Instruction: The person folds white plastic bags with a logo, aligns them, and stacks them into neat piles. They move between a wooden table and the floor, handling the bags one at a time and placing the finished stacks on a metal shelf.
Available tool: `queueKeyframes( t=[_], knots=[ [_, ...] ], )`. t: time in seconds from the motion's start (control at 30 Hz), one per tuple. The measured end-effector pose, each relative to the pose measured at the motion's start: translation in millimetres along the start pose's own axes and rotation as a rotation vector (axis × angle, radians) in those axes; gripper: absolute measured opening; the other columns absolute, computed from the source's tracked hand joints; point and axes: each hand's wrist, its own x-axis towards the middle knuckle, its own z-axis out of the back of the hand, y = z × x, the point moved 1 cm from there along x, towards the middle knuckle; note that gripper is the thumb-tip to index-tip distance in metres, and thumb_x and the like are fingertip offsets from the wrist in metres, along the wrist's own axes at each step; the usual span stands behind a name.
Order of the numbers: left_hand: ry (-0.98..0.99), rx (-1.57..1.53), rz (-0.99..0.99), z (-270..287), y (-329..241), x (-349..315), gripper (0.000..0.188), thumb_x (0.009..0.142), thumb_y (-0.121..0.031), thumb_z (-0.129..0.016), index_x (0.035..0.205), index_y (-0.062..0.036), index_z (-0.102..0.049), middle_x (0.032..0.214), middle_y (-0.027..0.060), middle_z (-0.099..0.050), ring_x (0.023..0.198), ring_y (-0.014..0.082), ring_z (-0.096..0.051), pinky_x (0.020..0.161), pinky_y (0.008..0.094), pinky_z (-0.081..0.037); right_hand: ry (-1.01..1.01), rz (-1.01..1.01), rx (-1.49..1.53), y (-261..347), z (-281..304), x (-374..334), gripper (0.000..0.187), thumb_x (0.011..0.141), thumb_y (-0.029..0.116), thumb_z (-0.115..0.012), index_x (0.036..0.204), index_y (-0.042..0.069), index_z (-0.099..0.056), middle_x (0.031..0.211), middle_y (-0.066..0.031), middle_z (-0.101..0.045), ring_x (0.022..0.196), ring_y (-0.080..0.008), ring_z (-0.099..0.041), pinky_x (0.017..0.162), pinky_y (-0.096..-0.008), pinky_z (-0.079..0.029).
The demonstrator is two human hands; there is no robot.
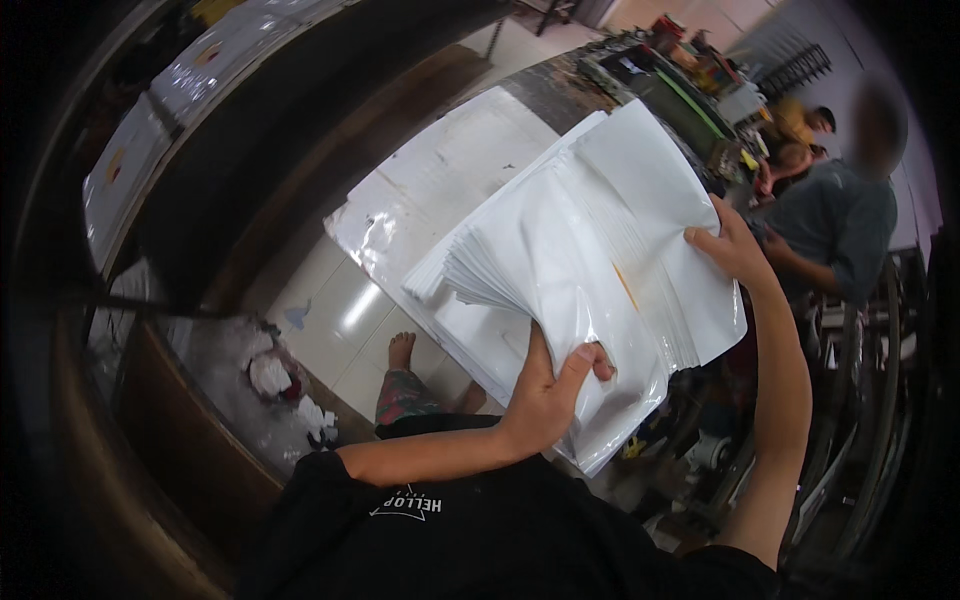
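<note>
Evidently, the bundle of glossy white sheets (620, 240) is held up over the near right part of the white-topped table (430, 170), though I cannot tell whether its underside touches down. I see 2 hands on it: the left hand (545, 400), nearer me than the table, grips a bunched fold with its thumb on top, and the right hand (735, 245), right of the table, pinches the outer edge, its other fingers mostly hidden behind. I judge the sheets thin, soft and slippery, fairly heavy together, hard to break but quick to crease and fan, as the loose leaves toward the table suggest. I would hold 2 opposite edges with every layer caught. For room, I would favour the tiled floor (350, 310) at the table's near left, minding the bare foot (401, 350), and keep the edges off the green-edged machine (690, 103) beyond the table and the co-worker (840, 225) to its right.
</note>
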Motion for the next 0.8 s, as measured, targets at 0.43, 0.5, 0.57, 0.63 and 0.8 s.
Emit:
queueKeyframes(
  t=[0.43, 0.5, 0.57, 0.63, 0.8],
  knots=[
    [-0.371, 0.007, -0.044, 11.8, 52.4, 22.6, 0.039, 0.099, -0.011, -0.044, 0.131, 0.002, -0.028, 0.09, 0.0103, -0.057, 0.082, 0.0155, -0.059, 0.08, 0.0313, -0.049, 0.26, 0.005, -0.084, -57.6, -35.7, 118.2, 0.081, 0.08, 0.025, -0.073, 0.143, -0.008, -0.034, 0.124, -0.0179, -0.059, 0.104, -0.0207, -0.061, 0.09, -0.0306, -0.048],
    [-0.399, 0.043, 0.002, 16.4, 52.2, 24.1, 0.041, 0.099, -0.014, -0.045, 0.131, 0.0023, -0.028, 0.092, 0.0109, -0.057, 0.083, 0.0156, -0.06, 0.079, 0.0308, -0.049, 0.281, -0.005, -0.034, -61.6, -37.1, 123.8, 0.077, 0.081, 0.023, -0.072, 0.142, -0.007, -0.036, 0.122, -0.0174, -0.06, 0.102, -0.0202, -0.062, 0.089, -0.0305, -0.049],
    [-0.454, -0.015, 0.045, 21.0, 56.7, 23.0, 0.039, 0.098, -0.016, -0.05, 0.129, 0.0009, -0.032, 0.097, 0.0117, -0.057, 0.084, 0.0188, -0.062, 0.081, 0.0335, -0.051, 0.316, -0.024, 0.029, -64.5, -39.3, 127.7, 0.073, 0.081, 0.02, -0.071, 0.141, -0.006, -0.039, 0.12, -0.0165, -0.061, 0.1, -0.0194, -0.062, 0.087, -0.0304, -0.05],
    [-0.475, -0.051, 0.101, 28.1, 61.5, 19.6, 0.042, 0.098, -0.018, -0.054, 0.129, 0.0007, -0.034, 0.103, 0.0127, -0.055, 0.088, 0.0208, -0.062, 0.085, 0.0349, -0.051, 0.367, -0.048, 0.104, -65.9, -42.5, 131.1, 0.068, 0.082, 0.018, -0.07, 0.139, -0.005, -0.041, 0.117, -0.0152, -0.062, 0.098, -0.0183, -0.063, 0.086, -0.0302, -0.051],
    [-0.509, 0.158, 0.1, 60.7, 84.5, 4.3, 0.056, 0.095, -0.029, -0.058, 0.134, 0.006, -0.039, 0.123, 0.0184, -0.045, 0.115, 0.0228, -0.05, 0.099, 0.0351, -0.042, 0.413, -0.072, 0.12, -72.4, -49.4, 144.6, 0.061, 0.083, 0.014, -0.069, 0.137, -0.003, -0.045, 0.113, -0.0124, -0.064, 0.096, -0.0171, -0.063, 0.085, -0.0309, -0.052]
  ],
)
